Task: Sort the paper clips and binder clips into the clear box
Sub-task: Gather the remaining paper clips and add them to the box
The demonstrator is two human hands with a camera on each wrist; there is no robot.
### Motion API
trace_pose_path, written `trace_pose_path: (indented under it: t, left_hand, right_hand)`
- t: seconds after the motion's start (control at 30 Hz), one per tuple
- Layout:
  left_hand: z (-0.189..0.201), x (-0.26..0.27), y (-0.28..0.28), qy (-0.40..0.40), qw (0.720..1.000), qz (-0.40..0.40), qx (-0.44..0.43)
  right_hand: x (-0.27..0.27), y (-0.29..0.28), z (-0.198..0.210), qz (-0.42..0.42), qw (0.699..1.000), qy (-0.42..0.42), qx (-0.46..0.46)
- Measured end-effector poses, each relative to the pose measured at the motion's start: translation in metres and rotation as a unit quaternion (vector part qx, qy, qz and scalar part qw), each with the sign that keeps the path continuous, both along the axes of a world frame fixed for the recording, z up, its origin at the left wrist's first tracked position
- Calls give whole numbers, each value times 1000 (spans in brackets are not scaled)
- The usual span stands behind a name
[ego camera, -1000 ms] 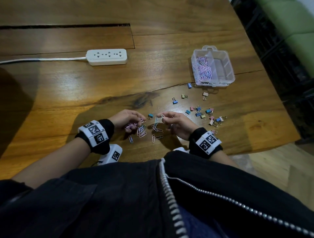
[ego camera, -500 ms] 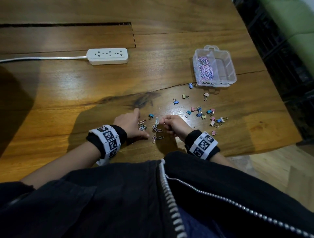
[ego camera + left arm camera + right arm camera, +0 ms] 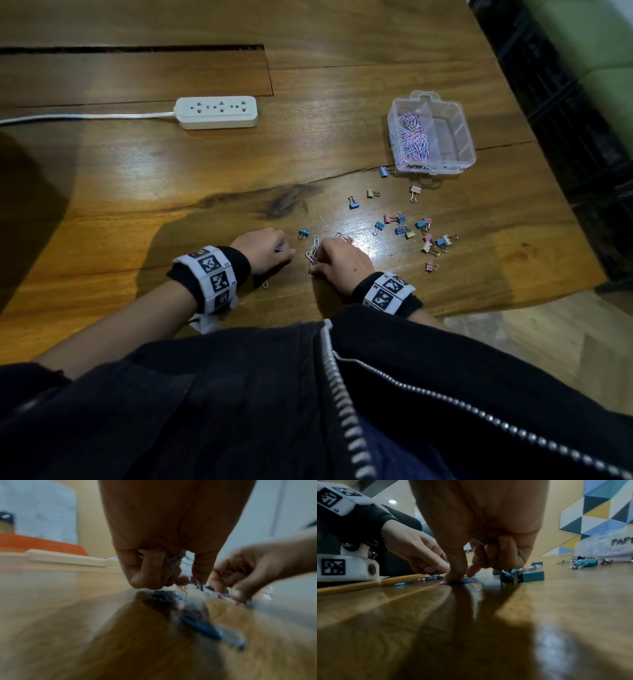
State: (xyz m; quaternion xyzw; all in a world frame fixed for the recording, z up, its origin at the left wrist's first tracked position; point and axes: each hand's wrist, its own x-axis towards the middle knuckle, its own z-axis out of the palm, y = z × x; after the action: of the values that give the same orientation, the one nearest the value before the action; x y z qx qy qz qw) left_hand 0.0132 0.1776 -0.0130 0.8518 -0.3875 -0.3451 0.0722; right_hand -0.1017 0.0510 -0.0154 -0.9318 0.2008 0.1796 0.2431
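Note:
Loose paper clips [image 3: 311,254] lie on the wooden table [image 3: 137,212] between my two hands. My left hand [image 3: 284,251] is curled round a small bundle of paper clips [image 3: 175,560], its fingertips down at the table. My right hand [image 3: 317,264] has curled fingers and its thumb [image 3: 453,574] presses a paper clip [image 3: 467,580] against the wood; more clips show inside its palm. Coloured binder clips [image 3: 411,230] are scattered to the right. The clear box [image 3: 459,116] stands far right, with paper clips [image 3: 412,141] in its left compartment.
A white power strip [image 3: 216,112] with its cord lies at the back left. A blue binder clip [image 3: 528,576] sits just right of my right hand. One blue paper clip [image 3: 211,630] lies near my left wrist. The table's edge runs close on the right.
My left hand, flat on the table half a second ago, has curled round paper clips. My right hand has shifted left and lowered onto the loose clips.

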Motion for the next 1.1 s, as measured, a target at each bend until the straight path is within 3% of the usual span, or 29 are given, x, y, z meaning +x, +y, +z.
trace_pose_path:
  t: [0.07, 0.1, 0.13, 0.2, 0.27, 0.37, 0.4, 0.5, 0.6, 0.73, 0.83, 0.9, 0.97, 1.03, 1.1]
  left_hand:
    - [7, 3, 0, 132, 984, 99, -65]
    - [10, 6, 0, 203, 961, 159, -98]
    - [13, 8, 0, 278, 926, 221, -129]
    - [16, 11, 2, 426, 822, 322, -197]
    - [16, 14, 5, 492, 750, 368, -247]
    - [14, 14, 9, 531, 700, 388, -279]
    - [14, 14, 10, 534, 696, 391, -278]
    - [15, 13, 10, 496, 735, 393, -243]
    - [17, 15, 12, 419, 812, 361, -185]
    - [14, 15, 19, 292, 908, 272, -125]
    - [12, 10, 28, 171, 970, 155, -69]
    - [12, 9, 33, 130, 984, 115, -47]
    - [12, 10, 38, 125, 981, 139, -58]
    - [12, 12, 40, 172, 957, 214, -93]
    - [12, 15, 41, 281, 907, 284, -130]
  right_hand:
    - [1, 0, 0, -11, 1000, 3, 13]
    - [1, 0, -1, -13, 1000, 3, 16]
    - [1, 0, -1, -13, 1000, 4, 16]
    - [1, 1, -3, -2, 1000, 8, 6]
    - [2, 0, -3, -1, 1000, -1, 14]
    - [3, -6, 2, -89, 988, -44, 115]
    - [3, -8, 4, -131, 976, -60, 165]
    - [3, -18, 8, -274, 888, -102, 354]
    - [1, -27, 10, -332, 786, -120, 507]
    - [-2, -32, 14, -314, 746, -118, 575]
    - [-1, -30, 18, -326, 708, -98, 619]
    - [0, -29, 19, -332, 689, -84, 639]
    - [0, -28, 19, -325, 678, -70, 655]
    - [0, -26, 19, -301, 678, -53, 669]
    - [0, -24, 17, -280, 688, -32, 669]
